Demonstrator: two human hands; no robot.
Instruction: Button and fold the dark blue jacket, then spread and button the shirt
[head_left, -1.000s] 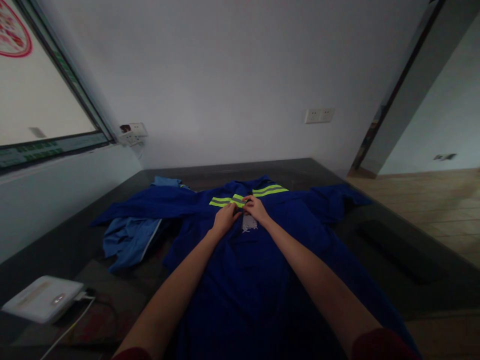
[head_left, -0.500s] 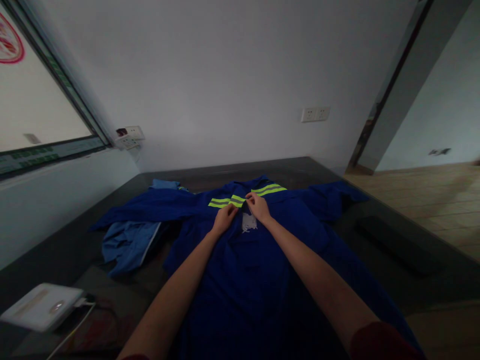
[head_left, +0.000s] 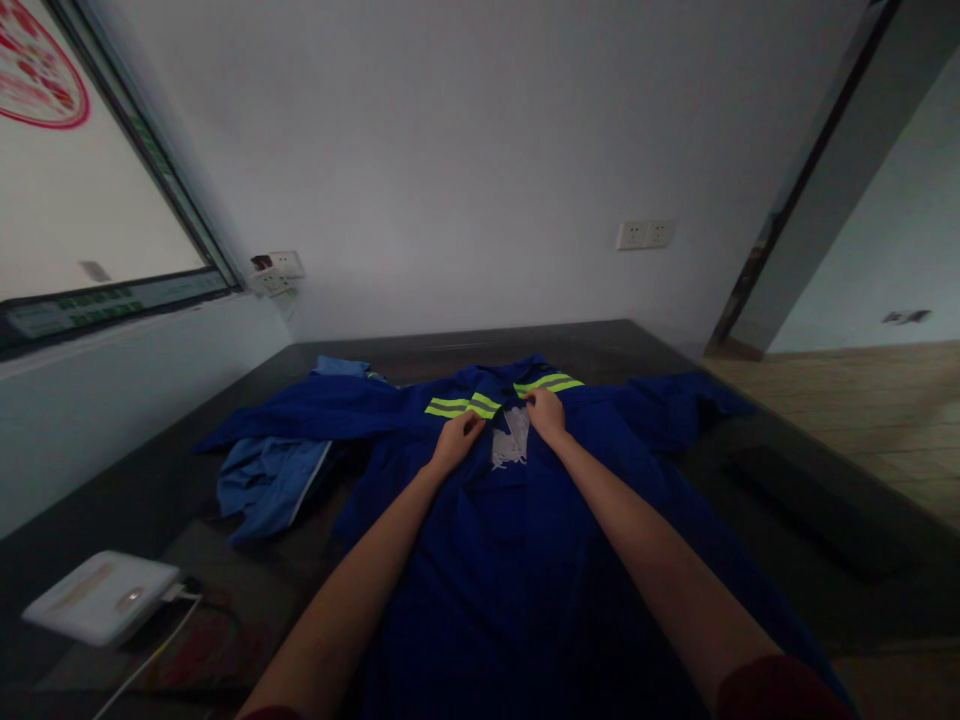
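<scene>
At the far left a white flat device (head_left: 101,597) lies on the dark table (head_left: 135,490), with a white cable (head_left: 154,645) running from its near corner. Further in, a lighter blue garment (head_left: 262,480) sits bunched on the table, partly under the left sleeve of the dark blue work jacket (head_left: 510,560), which is spread flat along the middle of the table with its collar end away from the person. On the wall behind, a pair of white sockets (head_left: 276,272) hangs near the window corner.

The left hand (head_left: 456,440) rests on the jacket's chest, its fingers closed in a pinch on the left front edge just below the yellow-green reflective stripes (head_left: 465,406). Between the two hands the front lies parted, showing a pale label or lining (head_left: 511,440). The right hand (head_left: 546,414) sits just beside it, fingers curled and pinching the right front edge under the other stripe band. Both forearms stretch out over the jacket. Further right, another double socket (head_left: 645,234) is on the wall, and wooden flooring (head_left: 847,400) shows beyond the table
</scene>
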